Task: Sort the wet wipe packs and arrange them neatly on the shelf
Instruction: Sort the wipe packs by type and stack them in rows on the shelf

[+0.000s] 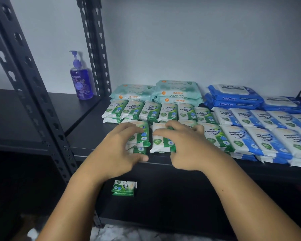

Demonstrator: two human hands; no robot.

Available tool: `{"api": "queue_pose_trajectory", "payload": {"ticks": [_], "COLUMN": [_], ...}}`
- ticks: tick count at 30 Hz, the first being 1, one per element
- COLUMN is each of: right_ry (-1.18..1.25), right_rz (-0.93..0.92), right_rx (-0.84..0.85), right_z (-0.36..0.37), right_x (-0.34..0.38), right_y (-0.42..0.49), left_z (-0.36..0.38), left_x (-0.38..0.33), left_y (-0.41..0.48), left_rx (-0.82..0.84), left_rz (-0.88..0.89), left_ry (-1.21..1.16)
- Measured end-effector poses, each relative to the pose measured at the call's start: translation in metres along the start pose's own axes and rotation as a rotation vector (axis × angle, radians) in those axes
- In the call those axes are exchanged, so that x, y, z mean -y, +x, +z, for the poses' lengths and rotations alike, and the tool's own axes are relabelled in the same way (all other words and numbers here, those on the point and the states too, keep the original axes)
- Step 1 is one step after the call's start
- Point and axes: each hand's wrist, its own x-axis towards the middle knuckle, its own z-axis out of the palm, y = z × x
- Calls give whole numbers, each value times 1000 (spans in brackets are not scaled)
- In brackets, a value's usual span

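On the black shelf [87, 131] lie wet wipe packs in rows. Small green pine packs [150, 111] fill the middle, small blue fragrance-free packs [261, 136] the right, pale teal large packs [176, 92] and dark blue large packs [233, 95] the back. At the front edge my left hand [119, 150] grips a stack of two green packs [140, 141]. My right hand [182, 145] grips another green stack [162, 141] right beside it. A single green pack [124, 188] lies on the lower shelf below my left wrist.
A purple soap pump bottle [80, 79] stands on the neighbouring shelf at the left. Black perforated uprights [33, 87] rise at the left and behind the bottle. A pale wall backs the shelf. Marbled floor shows at the bottom.
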Motion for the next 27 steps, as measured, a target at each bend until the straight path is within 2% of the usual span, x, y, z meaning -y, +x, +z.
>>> {"api": "queue_pose_trajectory", "payload": {"ticks": [5,16,21,27], "right_ry": [-30,-99,-99,-2], "right_rz": [14,-2,19,6], "right_rx": [-130,-149,-185,-298], "right_z": [10,9,14,16], "right_x": [-2,24,23,16], "right_y": [1,-17,-19,-16], "left_z": [2,7,21,14], "left_x": [1,10,11,13], "left_y": [2,6,9,6], "left_rx": [-45,-89,-165,-124], "left_rz": [-14,70,96,127], "left_ry": [23,-42,-103,-98]}}
